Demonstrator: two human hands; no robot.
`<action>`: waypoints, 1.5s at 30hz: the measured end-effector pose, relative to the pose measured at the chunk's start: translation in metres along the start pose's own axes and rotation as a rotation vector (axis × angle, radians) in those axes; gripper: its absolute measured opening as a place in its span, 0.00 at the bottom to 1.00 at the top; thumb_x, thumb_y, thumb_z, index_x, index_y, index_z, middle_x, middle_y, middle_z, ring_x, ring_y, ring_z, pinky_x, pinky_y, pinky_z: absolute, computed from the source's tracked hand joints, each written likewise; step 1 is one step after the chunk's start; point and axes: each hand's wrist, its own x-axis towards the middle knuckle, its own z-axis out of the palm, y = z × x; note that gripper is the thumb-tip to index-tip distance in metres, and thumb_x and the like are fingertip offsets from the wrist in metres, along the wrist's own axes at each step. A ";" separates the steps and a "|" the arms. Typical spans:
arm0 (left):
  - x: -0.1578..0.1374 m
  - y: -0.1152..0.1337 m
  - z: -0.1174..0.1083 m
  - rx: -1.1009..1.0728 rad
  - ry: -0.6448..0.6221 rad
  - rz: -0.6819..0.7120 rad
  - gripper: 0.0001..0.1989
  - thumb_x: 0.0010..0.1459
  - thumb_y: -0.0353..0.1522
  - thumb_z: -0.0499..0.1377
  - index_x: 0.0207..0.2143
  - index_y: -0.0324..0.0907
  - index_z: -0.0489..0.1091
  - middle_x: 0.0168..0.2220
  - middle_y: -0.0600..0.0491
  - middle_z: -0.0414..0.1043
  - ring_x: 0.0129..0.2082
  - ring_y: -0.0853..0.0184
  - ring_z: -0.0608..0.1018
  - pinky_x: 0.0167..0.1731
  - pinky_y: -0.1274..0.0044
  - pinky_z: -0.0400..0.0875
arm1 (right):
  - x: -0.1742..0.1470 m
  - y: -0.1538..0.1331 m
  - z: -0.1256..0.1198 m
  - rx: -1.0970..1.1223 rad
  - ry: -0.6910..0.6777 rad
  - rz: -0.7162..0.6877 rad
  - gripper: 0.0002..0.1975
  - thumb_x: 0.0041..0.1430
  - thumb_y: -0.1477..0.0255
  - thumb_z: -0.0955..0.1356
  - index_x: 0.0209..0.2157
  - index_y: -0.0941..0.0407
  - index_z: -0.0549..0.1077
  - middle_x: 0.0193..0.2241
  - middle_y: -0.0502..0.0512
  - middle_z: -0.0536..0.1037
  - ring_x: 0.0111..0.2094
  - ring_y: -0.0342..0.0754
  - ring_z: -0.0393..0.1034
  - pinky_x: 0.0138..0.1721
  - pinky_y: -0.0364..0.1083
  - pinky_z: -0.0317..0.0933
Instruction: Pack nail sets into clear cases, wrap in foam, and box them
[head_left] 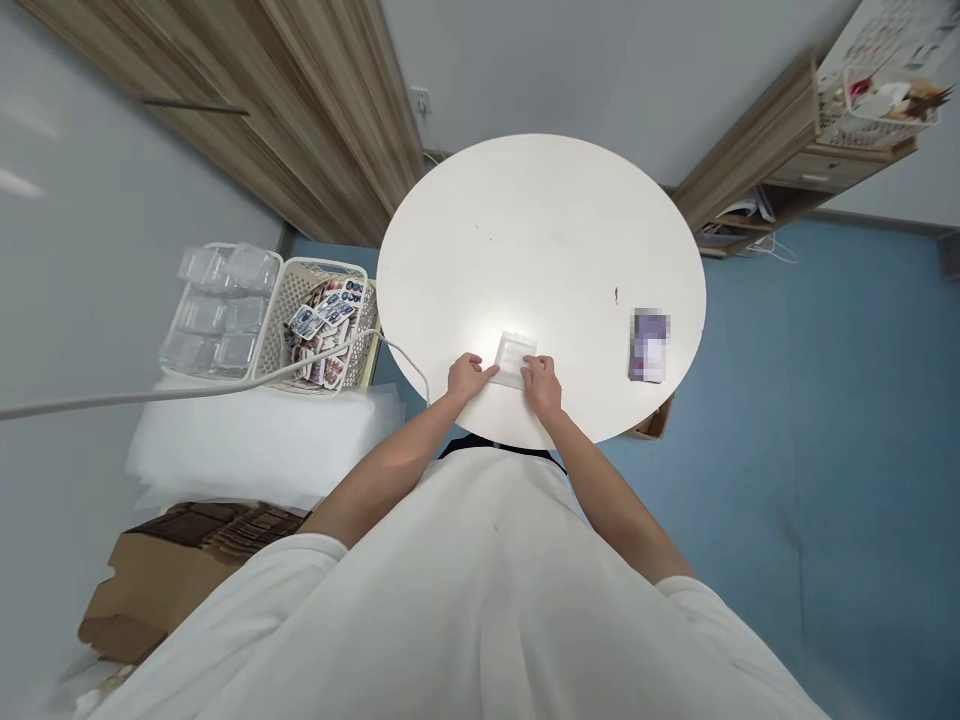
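A small, whitish, see-through plastic case [512, 357] lies flat on the white round table [555, 220], near the edge closest to me. My left hand [468, 378] is at its lower left corner, thumb stretched to the case and the other fingers curled. On the right side, my right hand [541, 384] has bent fingers resting on the case's edge, gripping it there. Whatever may be inside the case is too faint to make out.
A blurred purple packet [648, 345] lies at the table's right. Left of the table stand a basket of printed cards [319, 325] and a basket of clear boxes [225, 305]. A white cable [300, 370] crosses there. Brown cardboard [161, 580] sits lower left.
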 end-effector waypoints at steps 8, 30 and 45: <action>0.003 0.016 0.012 0.021 0.002 0.115 0.18 0.49 0.41 0.58 0.41 0.42 0.67 0.38 0.49 0.71 0.37 0.64 0.73 0.39 0.73 0.66 | 0.001 0.014 -0.004 0.189 -0.064 -0.078 0.21 0.57 0.66 0.61 0.53 0.52 0.63 0.56 0.60 0.53 0.56 0.55 0.51 0.53 0.56 0.54; -0.004 -0.001 0.003 -0.098 0.144 0.179 0.14 0.57 0.37 0.52 0.43 0.41 0.67 0.41 0.47 0.69 0.41 0.63 0.72 0.40 0.72 0.69 | 0.010 -0.024 0.005 0.468 -0.236 0.089 0.28 0.55 0.67 0.59 0.58 0.56 0.55 0.54 0.58 0.64 0.52 0.49 0.62 0.52 0.50 0.59; 0.043 -0.059 -0.109 -0.092 0.230 0.251 0.19 0.58 0.33 0.51 0.52 0.40 0.64 0.54 0.48 0.64 0.56 0.61 0.65 0.57 0.67 0.58 | 0.062 -0.132 0.100 0.385 -0.195 -0.034 0.27 0.52 0.72 0.60 0.56 0.56 0.58 0.54 0.59 0.62 0.51 0.49 0.60 0.50 0.51 0.60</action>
